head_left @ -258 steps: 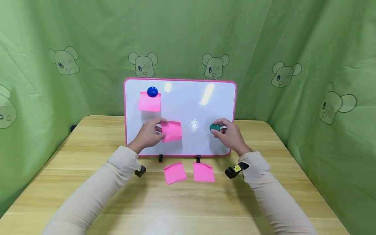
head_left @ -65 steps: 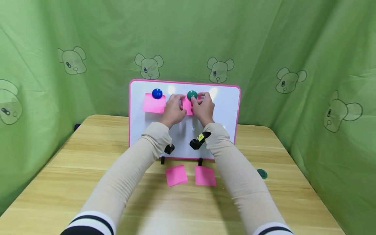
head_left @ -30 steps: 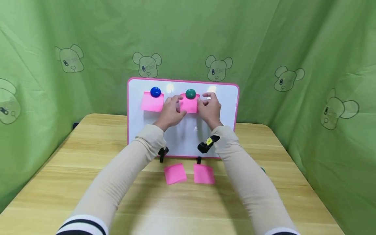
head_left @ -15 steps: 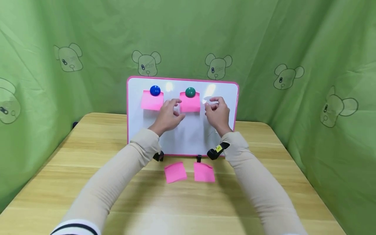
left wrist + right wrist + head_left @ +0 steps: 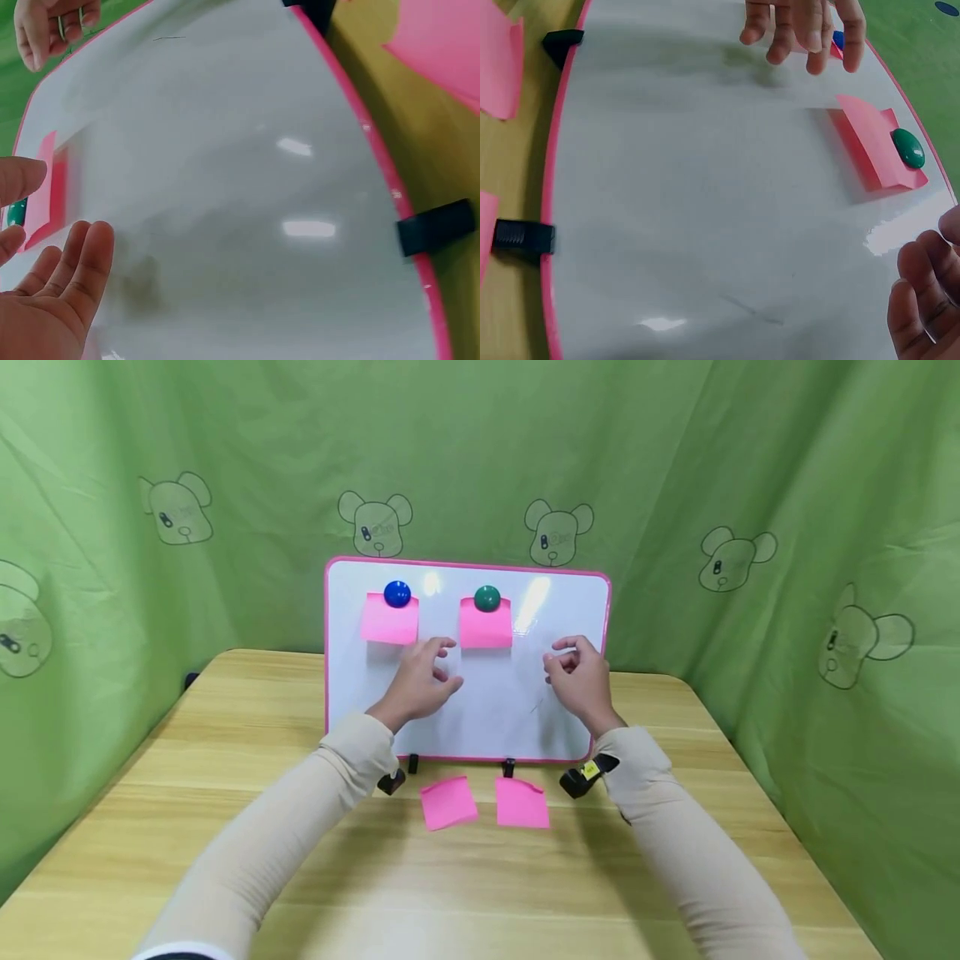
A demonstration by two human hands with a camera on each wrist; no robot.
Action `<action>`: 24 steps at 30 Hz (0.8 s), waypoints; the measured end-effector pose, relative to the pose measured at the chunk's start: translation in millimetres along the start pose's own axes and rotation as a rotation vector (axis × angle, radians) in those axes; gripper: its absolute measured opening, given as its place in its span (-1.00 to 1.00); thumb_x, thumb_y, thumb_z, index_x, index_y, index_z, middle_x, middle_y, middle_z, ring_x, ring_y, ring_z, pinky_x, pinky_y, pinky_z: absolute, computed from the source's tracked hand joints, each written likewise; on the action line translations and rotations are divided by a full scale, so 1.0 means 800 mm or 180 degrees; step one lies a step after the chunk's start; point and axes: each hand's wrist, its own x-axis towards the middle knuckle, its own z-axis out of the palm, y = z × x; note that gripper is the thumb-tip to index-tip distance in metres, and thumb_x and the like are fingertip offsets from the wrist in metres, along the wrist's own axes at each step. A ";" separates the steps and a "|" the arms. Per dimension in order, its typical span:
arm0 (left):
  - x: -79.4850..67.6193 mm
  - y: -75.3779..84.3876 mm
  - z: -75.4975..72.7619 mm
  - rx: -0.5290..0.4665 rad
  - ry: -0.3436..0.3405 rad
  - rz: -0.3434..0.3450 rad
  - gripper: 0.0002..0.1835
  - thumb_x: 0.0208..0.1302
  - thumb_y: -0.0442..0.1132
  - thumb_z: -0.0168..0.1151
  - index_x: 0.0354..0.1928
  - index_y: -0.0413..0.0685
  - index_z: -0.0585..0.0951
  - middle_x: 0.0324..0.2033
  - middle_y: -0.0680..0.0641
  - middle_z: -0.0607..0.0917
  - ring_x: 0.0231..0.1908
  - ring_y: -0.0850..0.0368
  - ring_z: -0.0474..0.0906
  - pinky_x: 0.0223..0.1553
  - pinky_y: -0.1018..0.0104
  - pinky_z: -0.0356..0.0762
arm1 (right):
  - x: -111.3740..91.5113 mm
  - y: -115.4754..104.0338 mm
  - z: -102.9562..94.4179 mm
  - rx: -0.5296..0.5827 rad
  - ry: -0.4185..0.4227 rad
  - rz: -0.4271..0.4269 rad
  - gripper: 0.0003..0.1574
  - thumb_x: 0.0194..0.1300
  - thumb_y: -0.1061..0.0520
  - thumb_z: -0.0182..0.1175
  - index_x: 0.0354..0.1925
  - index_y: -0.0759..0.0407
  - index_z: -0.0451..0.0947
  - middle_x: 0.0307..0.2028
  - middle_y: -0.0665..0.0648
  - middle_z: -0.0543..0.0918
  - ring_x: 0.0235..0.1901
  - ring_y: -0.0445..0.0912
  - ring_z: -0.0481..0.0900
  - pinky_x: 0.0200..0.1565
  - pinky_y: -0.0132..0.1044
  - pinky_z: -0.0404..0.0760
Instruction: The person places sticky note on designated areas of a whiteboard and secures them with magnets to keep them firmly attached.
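Note:
My left hand (image 5: 420, 681) hovers in front of the whiteboard (image 5: 487, 718), fingers relaxed and holding nothing. To the right, my right hand (image 5: 583, 678) is also free of any object, its fingers loosely bent before the board. A pink sticky note (image 5: 486, 628) hangs near the top middle under a round green magnet (image 5: 908, 148). Left of it, another pink sticky note (image 5: 388, 622) is held by a round blue magnet (image 5: 397, 594). Both notes curl away from the board at their lower edges.
Two pink sticky notes, a left one (image 5: 448, 802) and a right one (image 5: 522, 802), lie on the wooden table (image 5: 465, 893) before the board. Black feet (image 5: 413, 764) support the pink-framed board. A green curtain (image 5: 465, 435) surrounds the table.
The pink note and green magnet, earlier in my left and right hands, now sit at the board's top middle. Both hands have let go, moved apart and dropped lower.

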 end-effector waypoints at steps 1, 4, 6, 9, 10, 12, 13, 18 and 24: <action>-0.003 -0.002 0.000 -0.0007 -0.0009 0.0005 -0.44 0.27 -0.22 0.29 0.29 -0.07 0.36 0.11 -0.16 0.46 -0.16 0.04 0.57 -0.21 0.20 0.62 | -0.003 0.003 -0.003 -0.0016 -0.0043 -0.0001 -0.70 0.33 0.15 0.18 -0.04 0.28 0.46 -0.39 0.21 0.66 -0.48 -0.09 0.62 -0.46 -0.37 0.57; -0.012 -0.009 0.002 -0.0018 -0.0050 0.0019 -0.43 0.27 -0.23 0.29 0.29 -0.08 0.37 0.11 -0.18 0.46 -0.16 0.03 0.58 -0.22 0.19 0.63 | -0.013 0.014 -0.011 -0.0053 -0.0131 0.0007 -0.71 0.33 0.16 0.19 -0.06 0.30 0.46 -0.38 0.23 0.66 -0.46 -0.09 0.63 -0.45 -0.36 0.57; -0.018 -0.014 0.004 -0.0038 -0.0083 0.0025 -0.43 0.27 -0.23 0.29 0.29 -0.09 0.36 0.11 -0.19 0.46 -0.15 0.02 0.58 -0.23 0.20 0.64 | -0.020 0.021 -0.017 -0.0067 -0.0165 0.0019 -0.72 0.32 0.17 0.20 -0.06 0.31 0.47 -0.37 0.25 0.67 -0.46 -0.09 0.63 -0.46 -0.35 0.56; -0.028 -0.020 0.008 -0.0081 -0.0123 0.0024 -0.42 0.26 -0.24 0.29 0.30 -0.08 0.36 0.11 -0.19 0.46 -0.14 0.01 0.59 -0.23 0.21 0.65 | -0.030 0.034 -0.024 -0.0105 -0.0221 0.0041 -0.73 0.31 0.18 0.20 -0.09 0.32 0.47 -0.37 0.27 0.67 -0.47 -0.13 0.62 -0.46 -0.37 0.55; -0.032 -0.022 0.009 -0.0087 -0.0138 0.0027 -0.42 0.26 -0.24 0.30 0.30 -0.08 0.36 0.11 -0.19 0.46 -0.14 0.01 0.59 -0.23 0.22 0.65 | -0.033 0.040 -0.025 -0.0117 -0.0241 0.0044 -0.74 0.31 0.19 0.20 -0.09 0.32 0.47 -0.37 0.28 0.67 -0.47 -0.14 0.61 -0.46 -0.38 0.54; -0.039 -0.026 0.012 -0.0096 -0.0162 0.0036 -0.41 0.25 -0.24 0.30 0.30 -0.09 0.36 0.10 -0.20 0.46 -0.15 0.01 0.59 -0.23 0.22 0.64 | -0.040 0.050 -0.028 -0.0151 -0.0288 0.0052 -0.75 0.31 0.19 0.20 -0.10 0.32 0.47 -0.37 0.27 0.67 -0.48 -0.15 0.59 -0.46 -0.38 0.54; -0.042 -0.028 0.014 -0.0088 -0.0182 0.0042 -0.41 0.24 -0.24 0.30 0.30 -0.09 0.36 0.10 -0.20 0.46 -0.16 0.01 0.59 -0.22 0.22 0.64 | -0.044 0.054 -0.030 -0.0162 -0.0308 0.0060 -0.75 0.31 0.19 0.20 -0.11 0.32 0.48 -0.37 0.27 0.67 -0.48 -0.15 0.59 -0.45 -0.39 0.54; -0.055 -0.039 0.024 -0.0054 -0.0319 0.0064 -0.39 0.21 -0.27 0.32 0.30 -0.12 0.36 0.07 -0.20 0.48 -0.18 0.04 0.60 -0.19 0.21 0.62 | -0.061 0.073 -0.038 -0.0277 -0.0407 0.0150 -0.78 0.32 0.17 0.20 -0.14 0.31 0.50 -0.36 0.20 0.62 -0.41 -0.10 0.57 -0.41 -0.40 0.55; -0.069 -0.052 0.038 -0.0052 -0.0595 -0.0034 -0.33 0.14 -0.32 0.38 0.30 -0.12 0.36 0.02 -0.22 0.51 -0.22 0.05 0.60 -0.18 0.24 0.61 | -0.080 0.095 -0.051 -0.0431 -0.0622 0.0238 -0.77 0.35 0.13 0.20 -0.18 0.31 0.53 -0.32 0.19 0.59 -0.34 -0.05 0.53 -0.35 -0.37 0.55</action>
